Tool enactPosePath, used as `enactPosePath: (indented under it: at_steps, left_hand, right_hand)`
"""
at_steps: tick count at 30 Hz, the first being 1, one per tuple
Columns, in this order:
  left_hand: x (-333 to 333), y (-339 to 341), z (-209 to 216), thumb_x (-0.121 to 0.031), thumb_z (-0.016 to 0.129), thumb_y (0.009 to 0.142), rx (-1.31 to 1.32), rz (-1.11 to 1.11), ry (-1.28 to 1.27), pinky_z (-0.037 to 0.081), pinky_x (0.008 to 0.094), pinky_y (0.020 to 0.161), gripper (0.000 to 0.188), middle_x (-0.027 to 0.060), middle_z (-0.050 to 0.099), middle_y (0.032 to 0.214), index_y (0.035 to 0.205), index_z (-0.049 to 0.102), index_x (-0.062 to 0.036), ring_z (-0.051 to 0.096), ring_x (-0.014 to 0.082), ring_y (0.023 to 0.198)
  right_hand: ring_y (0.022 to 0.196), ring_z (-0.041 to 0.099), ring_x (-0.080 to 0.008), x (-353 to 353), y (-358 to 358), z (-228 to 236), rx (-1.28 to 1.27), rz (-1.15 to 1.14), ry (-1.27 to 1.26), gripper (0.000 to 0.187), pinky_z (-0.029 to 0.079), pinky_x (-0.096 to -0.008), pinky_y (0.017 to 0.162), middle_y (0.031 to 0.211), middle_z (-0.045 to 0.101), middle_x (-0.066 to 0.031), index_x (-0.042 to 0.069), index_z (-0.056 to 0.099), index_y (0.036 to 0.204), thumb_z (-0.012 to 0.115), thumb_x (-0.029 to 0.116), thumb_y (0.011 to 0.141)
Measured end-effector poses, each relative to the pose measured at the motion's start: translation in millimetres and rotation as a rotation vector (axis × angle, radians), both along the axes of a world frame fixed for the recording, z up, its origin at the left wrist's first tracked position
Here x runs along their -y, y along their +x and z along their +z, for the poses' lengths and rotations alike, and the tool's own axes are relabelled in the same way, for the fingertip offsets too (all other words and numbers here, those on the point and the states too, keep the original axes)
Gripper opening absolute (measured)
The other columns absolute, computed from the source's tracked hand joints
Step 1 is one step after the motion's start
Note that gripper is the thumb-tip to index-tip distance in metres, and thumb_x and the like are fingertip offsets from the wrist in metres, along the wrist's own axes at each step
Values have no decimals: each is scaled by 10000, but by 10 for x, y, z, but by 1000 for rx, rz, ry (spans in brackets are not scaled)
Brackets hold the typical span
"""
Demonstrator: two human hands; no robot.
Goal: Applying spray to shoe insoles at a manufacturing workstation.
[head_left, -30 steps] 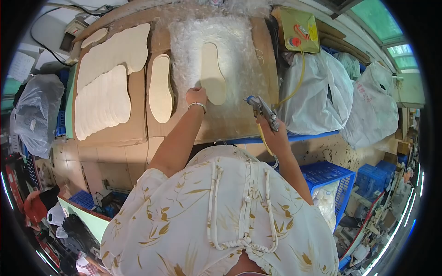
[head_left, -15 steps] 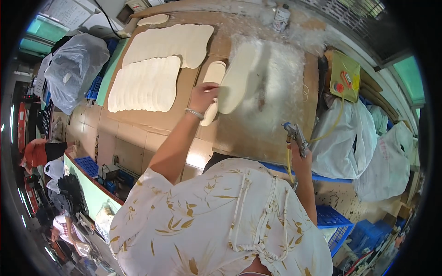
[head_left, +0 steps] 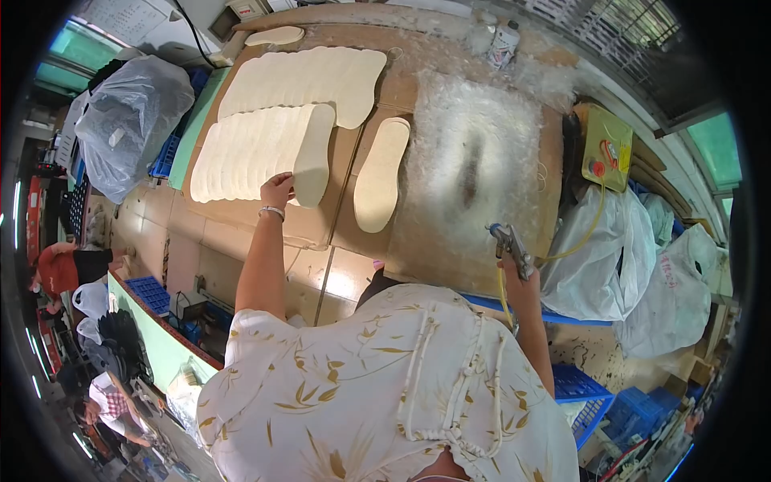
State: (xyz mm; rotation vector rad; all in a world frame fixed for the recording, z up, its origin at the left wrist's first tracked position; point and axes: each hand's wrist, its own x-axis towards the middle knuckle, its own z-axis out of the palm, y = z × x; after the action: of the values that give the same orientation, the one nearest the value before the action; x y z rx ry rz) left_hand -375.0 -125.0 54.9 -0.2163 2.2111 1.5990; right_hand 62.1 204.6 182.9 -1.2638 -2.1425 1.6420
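My left hand [head_left: 278,189] pinches the lower edge of a cream shoe insole [head_left: 314,161], which lies at the right end of an overlapping front row of insoles [head_left: 249,153]. My right hand [head_left: 520,277] is closed round a metal spray gun [head_left: 513,247], held over the near right edge of the work surface. A yellowish hose [head_left: 580,241] runs from the gun area. Between the rows and the sprayed patch [head_left: 496,136] lies one more insole or small stack [head_left: 381,175], touched by neither hand.
Behind the front row is a second row of insoles [head_left: 301,80] on cardboard [head_left: 340,221]. A spray can [head_left: 504,44] stands at the back, a yellow-green metal can [head_left: 604,149] at the right. Plastic bags [head_left: 598,257] and a blue crate [head_left: 582,394] flank the table. Another person [head_left: 112,402] is far left.
My left hand has moved left, carrying an insole from the sprayed patch to the end of the front row. My right hand keeps the spray gun in nearly the same place.
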Motion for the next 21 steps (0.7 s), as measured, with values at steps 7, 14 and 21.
enactPosePath:
  at_steps: [7,14,21]
  left_hand:
    - [-68,1,-188,-270,636,846,-612,-93,-617,510,399,791,416,177,642,1031,1151,608,10,627,342,900]
    - [-907,860,-81,-320,710,779,-661,-393,-420,468,425,904,552,211,539,1205,1197,559,7,552,379,1070]
    - [-1405,1311,25,-226,709,746,-681,-458,-633,489,446,825,462,126,568,1182,1156,572,-64,587,360,973]
  right_hand:
    - [710,522,-94,144,-76,87,-44,-58,-8,242,429,-269,639,786,620,-26,-27,626,997,579,200,926]
    - [680,484,-76,155,-46,2,-106,-68,84,240,402,-251,605,739,593,-5,-19,636,969,587,212,924]
    - [623,438,-72,140,52,9,-38,-68,43,240,365,-260,542,663,510,23,-13,628,883,599,223,914]
